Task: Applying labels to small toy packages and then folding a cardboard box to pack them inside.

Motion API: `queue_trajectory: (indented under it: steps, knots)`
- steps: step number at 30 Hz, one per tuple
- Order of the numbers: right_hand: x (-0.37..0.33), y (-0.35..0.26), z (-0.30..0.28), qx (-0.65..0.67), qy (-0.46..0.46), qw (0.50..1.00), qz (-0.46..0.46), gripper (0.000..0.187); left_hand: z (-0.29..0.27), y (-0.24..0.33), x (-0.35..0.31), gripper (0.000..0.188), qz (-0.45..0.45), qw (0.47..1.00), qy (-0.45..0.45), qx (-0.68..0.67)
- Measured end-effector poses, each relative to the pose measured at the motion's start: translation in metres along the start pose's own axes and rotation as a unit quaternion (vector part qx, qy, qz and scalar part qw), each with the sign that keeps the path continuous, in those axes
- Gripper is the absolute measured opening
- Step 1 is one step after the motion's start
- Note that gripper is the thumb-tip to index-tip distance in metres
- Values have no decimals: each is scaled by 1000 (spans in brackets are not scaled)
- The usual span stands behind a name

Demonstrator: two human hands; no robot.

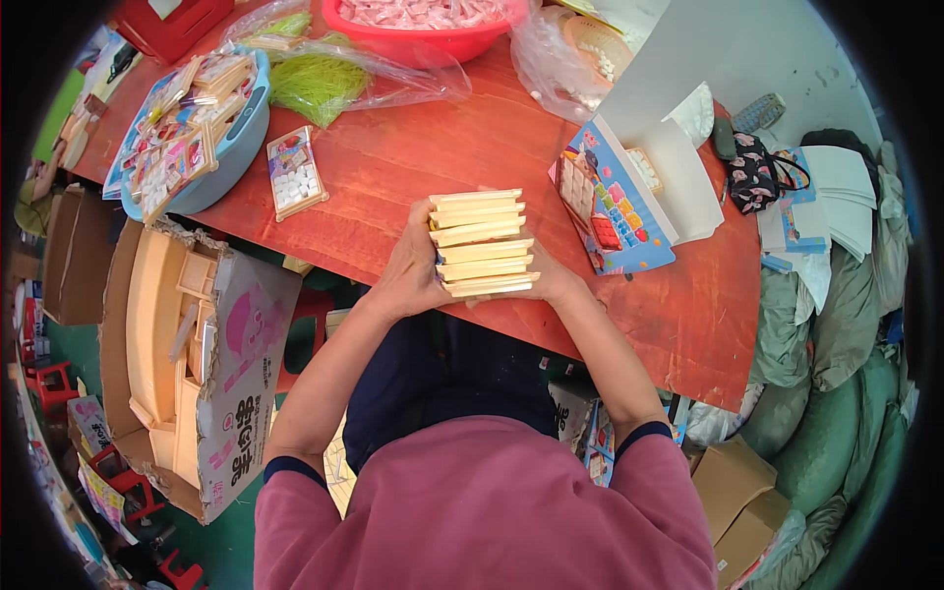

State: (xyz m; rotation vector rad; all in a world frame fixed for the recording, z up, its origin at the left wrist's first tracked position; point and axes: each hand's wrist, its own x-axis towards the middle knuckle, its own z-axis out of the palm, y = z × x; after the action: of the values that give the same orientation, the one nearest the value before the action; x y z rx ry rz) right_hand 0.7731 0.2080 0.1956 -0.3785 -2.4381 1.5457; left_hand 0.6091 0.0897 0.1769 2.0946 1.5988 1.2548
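Both hands press a stack of cream trays [481, 243] between them at the near edge of the red desk [413, 157]: left hand [413, 270] cupping one side, right hand [553, 283] the other. About eight thin, empty trays are gathered, slightly uneven. More wait in the cardboard box [197, 364] left of the hands.

Both bare forearms rise from the lower edge of the view, out of short maroon sleeves with dark cuffs, and converge at the near edge of the bench; the left hand [411, 267] has its fingers curled upward and its grip closed against the left side of a stack of pale flat pieces [482, 243]; the right hand [553, 280] presses the stack's right side, mostly hidden behind it; both wrists are bent inward.
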Motion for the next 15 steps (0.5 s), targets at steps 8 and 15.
queue_trajectory:
  steps: [8, 15]
  knots:
    - [-5, -15, -16, 46, -71, 993, 79, 119, -3, 15, 5, 122, -72, 974, 86, -197]
    - [-2, 0, -6, -9, -26, 999, 41, 106, -2, 13, 2, 124, -73, 982, 73, -161]
